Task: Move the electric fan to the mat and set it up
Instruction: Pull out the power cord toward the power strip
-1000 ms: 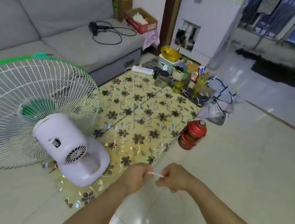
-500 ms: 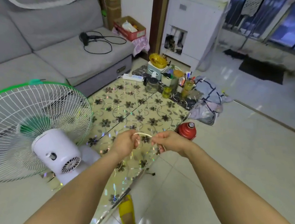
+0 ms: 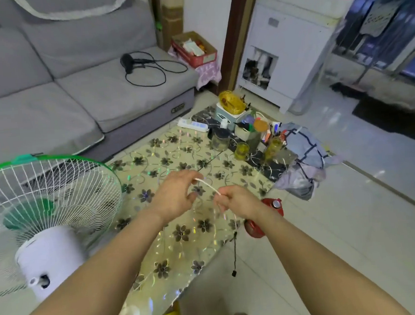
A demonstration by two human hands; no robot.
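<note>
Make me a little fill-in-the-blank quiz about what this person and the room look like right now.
1. Both hands hold a thin white ____ stretched between them.
2. The fan has a ____ rim around its white grille.
3. The black hair dryer lies on the grey ____.
4. The power strip at the mat's far edge is ____ in colour.

Missing words: cord; green; sofa; white.
</note>
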